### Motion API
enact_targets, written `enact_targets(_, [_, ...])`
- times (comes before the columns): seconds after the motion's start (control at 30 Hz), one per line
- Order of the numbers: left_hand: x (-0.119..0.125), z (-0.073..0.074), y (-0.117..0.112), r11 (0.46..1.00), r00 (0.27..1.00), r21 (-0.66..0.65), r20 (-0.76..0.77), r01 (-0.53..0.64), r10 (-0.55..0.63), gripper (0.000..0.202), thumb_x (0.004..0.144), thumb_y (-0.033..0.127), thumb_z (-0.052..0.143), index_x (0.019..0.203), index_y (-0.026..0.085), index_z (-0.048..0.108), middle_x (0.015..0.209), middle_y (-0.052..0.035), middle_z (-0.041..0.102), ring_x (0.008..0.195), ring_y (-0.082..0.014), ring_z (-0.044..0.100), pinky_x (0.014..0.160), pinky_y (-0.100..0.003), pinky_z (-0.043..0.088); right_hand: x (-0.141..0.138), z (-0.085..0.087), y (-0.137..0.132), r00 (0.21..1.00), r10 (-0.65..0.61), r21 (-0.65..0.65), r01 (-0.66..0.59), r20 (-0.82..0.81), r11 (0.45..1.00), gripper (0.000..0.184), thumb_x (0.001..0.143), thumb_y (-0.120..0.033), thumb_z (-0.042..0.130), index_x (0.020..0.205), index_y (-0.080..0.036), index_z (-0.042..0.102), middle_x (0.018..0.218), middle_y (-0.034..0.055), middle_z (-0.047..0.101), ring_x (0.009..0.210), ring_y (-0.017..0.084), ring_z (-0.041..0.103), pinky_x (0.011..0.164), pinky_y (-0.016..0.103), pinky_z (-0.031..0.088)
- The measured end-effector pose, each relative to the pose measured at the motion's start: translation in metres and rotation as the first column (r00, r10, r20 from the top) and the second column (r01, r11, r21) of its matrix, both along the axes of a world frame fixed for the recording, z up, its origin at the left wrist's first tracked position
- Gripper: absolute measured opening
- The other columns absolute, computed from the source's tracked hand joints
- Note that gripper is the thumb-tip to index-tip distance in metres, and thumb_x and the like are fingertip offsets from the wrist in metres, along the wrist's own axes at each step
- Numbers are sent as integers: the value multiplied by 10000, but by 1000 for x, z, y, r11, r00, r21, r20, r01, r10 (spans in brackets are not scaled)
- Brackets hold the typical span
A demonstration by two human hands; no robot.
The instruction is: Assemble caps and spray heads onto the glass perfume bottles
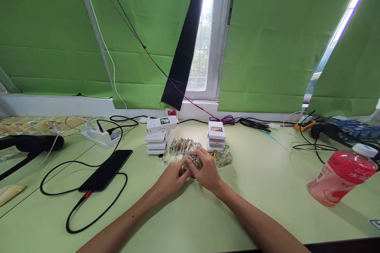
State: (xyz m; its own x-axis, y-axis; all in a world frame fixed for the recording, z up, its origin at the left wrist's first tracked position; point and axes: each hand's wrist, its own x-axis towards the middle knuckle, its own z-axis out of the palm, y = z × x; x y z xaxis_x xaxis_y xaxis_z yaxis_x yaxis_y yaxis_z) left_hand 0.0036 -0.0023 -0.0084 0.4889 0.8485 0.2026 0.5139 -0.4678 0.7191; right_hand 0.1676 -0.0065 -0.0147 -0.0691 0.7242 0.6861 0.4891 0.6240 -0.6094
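On the bench (261, 209), the left hand (174, 174) and right hand (207, 168), fingers curled nearly closed, appear to grip a small glass bottle (192, 158) between them, mostly hidden; hold its body steady and apply even fingertip pressure at its top

Both hands (174, 174) (207, 169) close together

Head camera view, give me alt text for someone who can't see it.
A left hand and right hand hold a small glass bottle at a pale green table, near a row of similar bottles between two stacks of white boxes. A black smartphone lies to the left, a pink drink bottle is to the right, and green blinds hang behind.
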Motion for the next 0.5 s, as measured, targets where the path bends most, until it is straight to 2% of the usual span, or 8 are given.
enact_targets(0.27, [0,-2,1,1000,1000,-7,-17,-4,4,357,994,434,427,1172,182,606,488,67,519,437,-127,416,480,-242,245,1,-1,2,1000,9,9,-9,-3,1000,98,906,-251,614,969,-191,659,847,11,592,567,113,472,548,248,391])
enact_targets(0.5, [0,-4,2,1000,1000,-10,-7,-7,7,334,992,438,431,1078,172,614,483,72,489,436,-119,398,478,-239,227,0,-1,2,1000,6,10,-5,-13,1000,81,892,-257,626,942,-199,654,819,3,577,564,116,460,548,250,389])
